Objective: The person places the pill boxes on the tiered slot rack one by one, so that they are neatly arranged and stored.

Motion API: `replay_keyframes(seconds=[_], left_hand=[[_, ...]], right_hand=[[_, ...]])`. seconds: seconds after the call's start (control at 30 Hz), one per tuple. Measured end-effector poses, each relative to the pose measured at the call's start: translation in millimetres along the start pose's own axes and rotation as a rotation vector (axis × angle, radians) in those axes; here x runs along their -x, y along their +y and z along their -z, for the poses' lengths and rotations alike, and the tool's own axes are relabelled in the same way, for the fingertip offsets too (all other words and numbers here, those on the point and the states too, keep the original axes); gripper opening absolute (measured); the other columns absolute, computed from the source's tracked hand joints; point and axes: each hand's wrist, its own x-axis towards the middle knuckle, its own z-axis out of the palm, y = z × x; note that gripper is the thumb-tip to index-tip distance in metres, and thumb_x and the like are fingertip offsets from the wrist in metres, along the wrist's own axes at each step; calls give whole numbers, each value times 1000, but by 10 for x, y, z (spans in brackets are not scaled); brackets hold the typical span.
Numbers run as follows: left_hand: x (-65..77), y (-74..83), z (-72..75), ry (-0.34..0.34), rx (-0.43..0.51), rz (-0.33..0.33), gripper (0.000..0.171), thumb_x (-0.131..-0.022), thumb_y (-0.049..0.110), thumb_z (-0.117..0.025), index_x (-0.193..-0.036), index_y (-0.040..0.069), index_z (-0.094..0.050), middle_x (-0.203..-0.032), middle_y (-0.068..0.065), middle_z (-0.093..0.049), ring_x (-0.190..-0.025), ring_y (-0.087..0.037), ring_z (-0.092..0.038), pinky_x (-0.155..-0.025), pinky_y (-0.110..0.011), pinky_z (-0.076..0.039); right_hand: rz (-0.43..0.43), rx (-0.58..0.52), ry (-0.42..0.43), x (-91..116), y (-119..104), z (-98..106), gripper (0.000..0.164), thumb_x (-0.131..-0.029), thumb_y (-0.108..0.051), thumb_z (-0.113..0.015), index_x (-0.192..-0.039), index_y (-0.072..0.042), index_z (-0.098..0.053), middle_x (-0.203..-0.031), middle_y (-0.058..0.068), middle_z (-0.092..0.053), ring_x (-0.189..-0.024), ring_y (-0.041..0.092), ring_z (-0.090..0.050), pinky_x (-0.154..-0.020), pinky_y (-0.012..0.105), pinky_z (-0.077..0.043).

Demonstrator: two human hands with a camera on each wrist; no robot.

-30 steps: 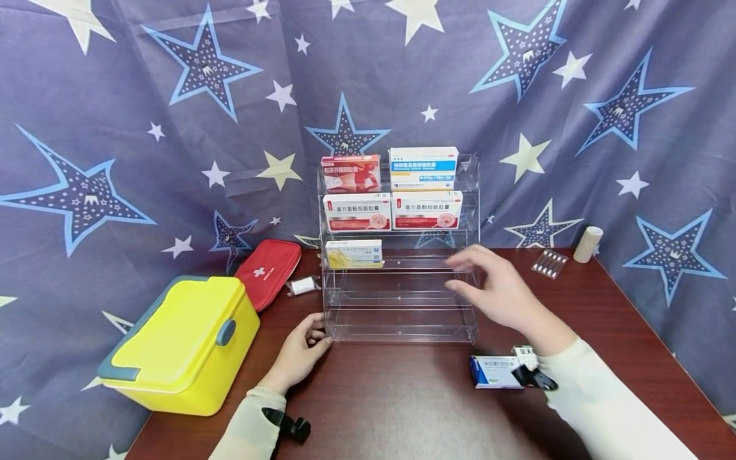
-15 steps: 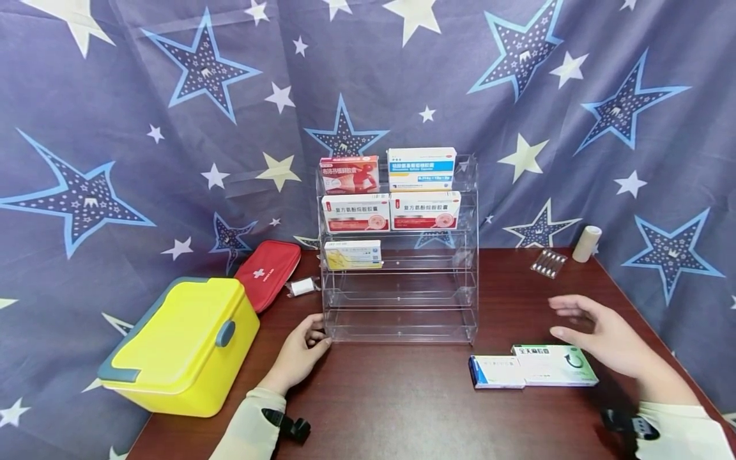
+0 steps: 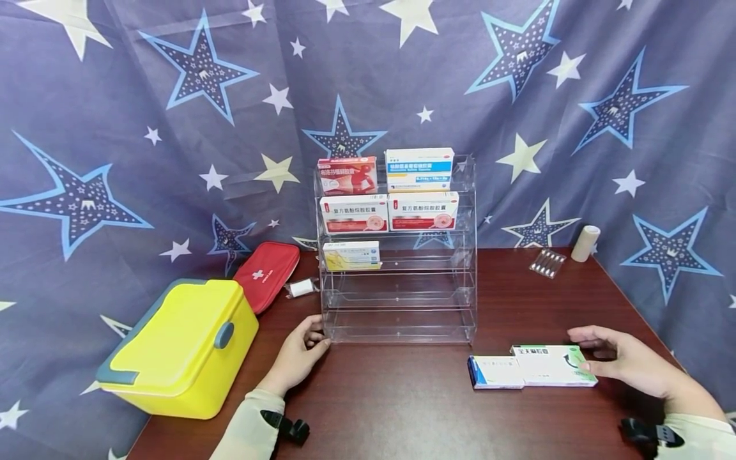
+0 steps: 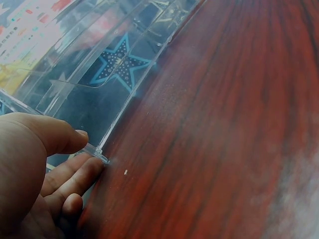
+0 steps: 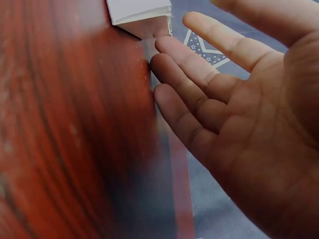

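Note:
A clear acrylic display rack (image 3: 398, 332) with stepped tiers stands upright on the table. My left hand (image 3: 299, 351) pinches its lower left front corner between thumb and fingers, seen close in the left wrist view on the rack corner (image 4: 101, 152). On the right, my right hand (image 3: 632, 364) is at the right end of a white and green medicine box (image 3: 546, 367), its thumb overlapping that end. In the right wrist view its fingers (image 5: 184, 117) are extended beside the box end (image 5: 142, 15). A blue and white medicine box (image 3: 497, 372) lies against the green one's left side.
Several medicine boxes fill the upper tiers, including a red box (image 3: 347, 176) and a yellow and white box (image 3: 352, 256). A yellow case (image 3: 184, 345), red first-aid pouch (image 3: 267, 275) and small wrapped white roll (image 3: 301, 287) lie left. A swab pack (image 3: 547, 262) and beige roll (image 3: 585, 243) are back right.
My right hand has moved from beside the rack, right and down to the end of the white and green box. My left hand has kept its place at the rack corner.

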Motion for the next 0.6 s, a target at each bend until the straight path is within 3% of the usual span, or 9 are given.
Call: replay_keyframes(seconds=[0.23, 0.4, 0.6], left_hand=[[-1, -17, -17, 19, 20, -15, 47, -93, 4, -79, -136, 10, -63, -120, -7, -70, -103, -25, -67, -88, -40, -50], [1, -17, -32, 24, 11, -14, 48, -92, 3, -79, -137, 8, -62, -119, -7, -70, -103, -25, -67, -88, -39, -50], [1, -26, -18, 12, 16, -11, 47, -93, 4, -78, -137, 10, -62, -121, -6, -70, -103, -23, -66, -88, -38, -50]], right_hand=[[-4, 33, -20, 24, 47, -18, 53, -86, -12, -86, -133, 2, -66, -115, 6, -70, -93, 9, -61, -76, 25, -53], [56, 31, -32, 47, 59, -24, 46, -86, -9, -85, -127, 1, -69, -105, 1, -70, -87, 11, -60, -72, 25, -51], [31, -19, -36, 52, 91, -7, 41, -87, -6, -84, -124, -1, -68, -103, 2, -70, -85, 12, -61, -72, 23, -51]])
